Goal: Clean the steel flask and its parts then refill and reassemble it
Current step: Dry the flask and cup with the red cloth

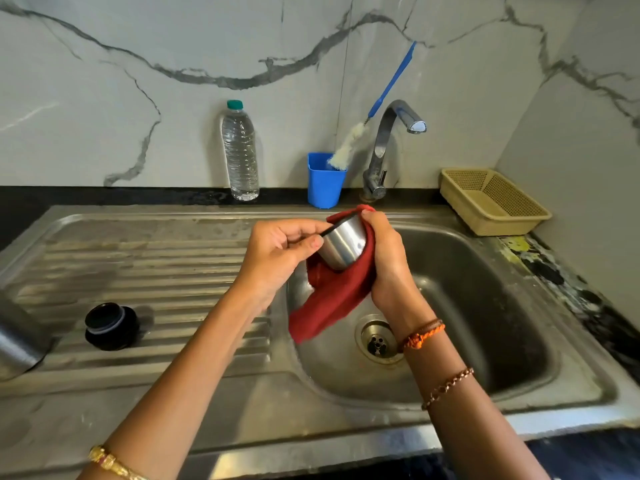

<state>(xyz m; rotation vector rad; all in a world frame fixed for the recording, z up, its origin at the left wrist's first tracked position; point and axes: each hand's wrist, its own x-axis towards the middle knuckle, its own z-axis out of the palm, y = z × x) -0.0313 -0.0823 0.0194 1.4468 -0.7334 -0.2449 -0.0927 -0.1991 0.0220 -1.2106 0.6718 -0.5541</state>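
A small steel cup lid of the flask is held over the sink basin. My left hand pinches its dark rim. My right hand cradles it from the far side through a red cloth, whose loose end hangs down into the basin. The black stopper stands on the ribbed drainboard at the left. The steel flask body shows only partly at the left edge of the view.
A clear water bottle with a green cap stands at the back. A blue cup holds a blue-handled bottle brush. The tap curves over the basin, its water off. A beige basket sits at the right.
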